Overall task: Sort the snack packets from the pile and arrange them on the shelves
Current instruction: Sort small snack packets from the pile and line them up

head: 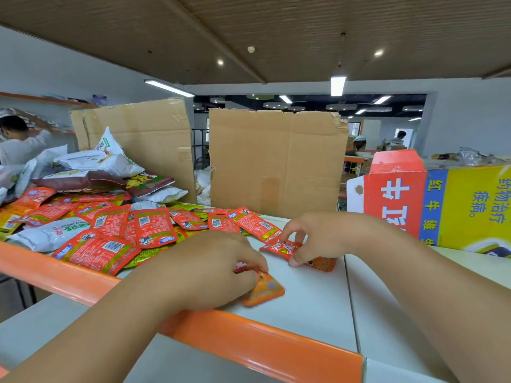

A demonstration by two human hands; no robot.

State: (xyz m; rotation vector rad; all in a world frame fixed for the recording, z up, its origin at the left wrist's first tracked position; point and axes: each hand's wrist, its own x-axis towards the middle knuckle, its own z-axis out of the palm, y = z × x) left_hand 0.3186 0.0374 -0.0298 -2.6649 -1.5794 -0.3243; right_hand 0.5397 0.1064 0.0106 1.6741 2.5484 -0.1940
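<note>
Near edge of the shelf, centre: an orange packet [265,291] lies flat just behind the orange rail [249,338], with a bit of red wrapper showing beside it under the fingers.
Left hand [218,269]: fingers curled down, pinching the orange packet against the white shelf [312,299].
Right hand [318,239]: fingertips and thumb pinch a red packet [280,248]; a second orange packet [323,264] lies under the thumb.
Pile [110,228]: to the left and farther back, overlapping red sachets with white bags [91,161] heaped on top; its nearest sachets reach the rail.
Surroundings: cardboard sheets [276,161] stand at the far side; a printed carton [442,203] sits at the right.
Risk: the slick sachets overlap, so a pinch may lift two kinds at once and mix the sorting. The orange packet sits close to the rail, so a careless drag could probably push it off the near edge.
</note>
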